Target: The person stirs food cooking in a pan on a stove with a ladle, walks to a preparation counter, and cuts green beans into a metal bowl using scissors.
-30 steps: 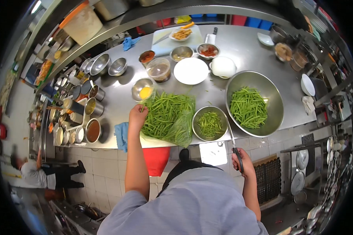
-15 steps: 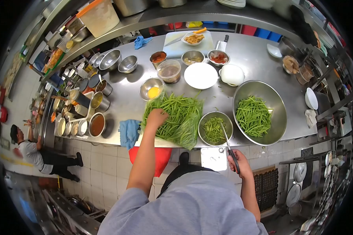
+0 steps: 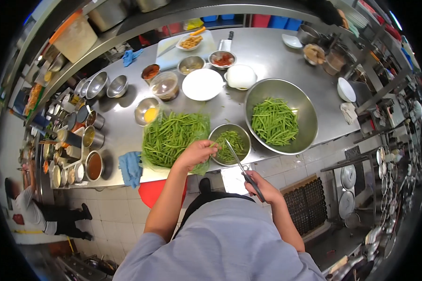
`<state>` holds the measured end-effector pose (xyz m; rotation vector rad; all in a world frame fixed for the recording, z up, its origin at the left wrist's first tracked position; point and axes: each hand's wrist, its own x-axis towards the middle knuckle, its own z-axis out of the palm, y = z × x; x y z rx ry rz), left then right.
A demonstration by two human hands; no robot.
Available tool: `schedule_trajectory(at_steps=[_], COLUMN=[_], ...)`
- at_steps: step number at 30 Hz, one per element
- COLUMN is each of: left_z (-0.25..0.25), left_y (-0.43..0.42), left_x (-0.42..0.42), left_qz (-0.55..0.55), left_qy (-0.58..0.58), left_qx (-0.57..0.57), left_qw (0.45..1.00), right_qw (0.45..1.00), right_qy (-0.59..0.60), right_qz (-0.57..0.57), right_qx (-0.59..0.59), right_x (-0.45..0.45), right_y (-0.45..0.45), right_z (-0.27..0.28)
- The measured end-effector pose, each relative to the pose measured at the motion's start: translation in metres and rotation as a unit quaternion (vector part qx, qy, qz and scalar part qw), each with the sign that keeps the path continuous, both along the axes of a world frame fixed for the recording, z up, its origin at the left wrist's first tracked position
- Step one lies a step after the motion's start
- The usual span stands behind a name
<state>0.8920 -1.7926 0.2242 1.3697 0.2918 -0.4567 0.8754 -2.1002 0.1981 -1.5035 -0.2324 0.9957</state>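
My left hand (image 3: 198,154) is closed in a pinch at the left rim of a small steel bowl (image 3: 243,130), apparently holding green beans whose tips show at the fingers. My right hand (image 3: 263,187) grips black-handled kitchen scissors (image 3: 242,165), with the blades reaching into that bowl over short cut bean pieces (image 3: 228,144). Left of the bowl lies a clear plastic bag full of green beans (image 3: 173,138), partly behind my left wrist. A large steel bowl (image 3: 306,108) on the right holds a pile of long green beans (image 3: 274,122).
Behind the beans stand a white plate (image 3: 202,85), a bowl with egg yolk (image 3: 150,114) and a plastic tub (image 3: 164,85). A cleaver (image 3: 225,44) lies farther back. Sauce containers (image 3: 94,166) and a blue cloth (image 3: 130,168) are left. Another person (image 3: 33,206) is far left.
My left hand has moved right, from the bagged beans to the small bowl's rim. My right hand still holds the scissors over the bowl. The camera view has shifted.
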Motion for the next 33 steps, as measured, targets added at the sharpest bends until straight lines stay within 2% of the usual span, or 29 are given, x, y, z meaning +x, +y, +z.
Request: schedule_trajectory(at_steps=[2,6,10,13,16,18,19,21,24,28,31,33], left_z=[-0.005,-0.011,-0.019,-0.026,-0.036,-0.040,-0.039,-0.036,-0.031,-0.033,-0.048,-0.052], left_y=[-0.015,-0.031,-0.037,-0.039,-0.037,-0.033,-0.032,-0.030,-0.033,-0.047,-0.059,-0.064], left_x=[0.003,-0.001,-0.002,-0.003,-0.003,-0.004,-0.004,-0.006,-0.004,-0.007,-0.009,-0.011], left_qz=[-0.043,-0.046,-0.038,-0.037,-0.026,0.065,0.066,0.184,0.242,0.249,0.192,0.203], left_qy=[0.005,-0.001,-0.009,-0.030,-0.039,0.020,0.018,-0.026,-0.048,-0.055,-0.065,-0.071], left_qx=[0.032,0.033,0.019,0.062,0.097,0.007,0.007,-0.087,-0.099,-0.093,-0.080,-0.078], left_qw=[0.999,0.998,0.999,0.997,0.994,0.998,0.998,0.979,0.964,0.963,0.976,0.974], right_qw=[1.000,0.996,0.997,0.996,0.997,0.997,0.997,0.998,0.999,0.999,0.998,0.995], right_qy=[-0.010,-0.036,-0.007,-0.014,0.034,0.030,0.028,0.045,0.047,0.053,0.061,0.078], right_qz=[-0.010,-0.013,-0.026,-0.014,-0.007,-0.016,-0.015,-0.031,-0.012,0.010,-0.007,-0.063], right_qx=[-0.028,-0.080,-0.076,-0.084,-0.069,-0.071,-0.071,-0.038,0.010,-0.009,0.009,0.000], right_x=[0.003,0.003,-0.001,-0.003,-0.002,-0.001,-0.001,-0.005,-0.012,-0.011,-0.010,-0.009], right_y=[0.005,0.004,0.005,0.004,0.003,0.003,0.001,-0.004,-0.007,0.000,0.005,0.012], right_z=[0.005,-0.001,-0.001,-0.004,0.000,0.001,-0.002,-0.010,-0.014,0.002,-0.009,-0.006])
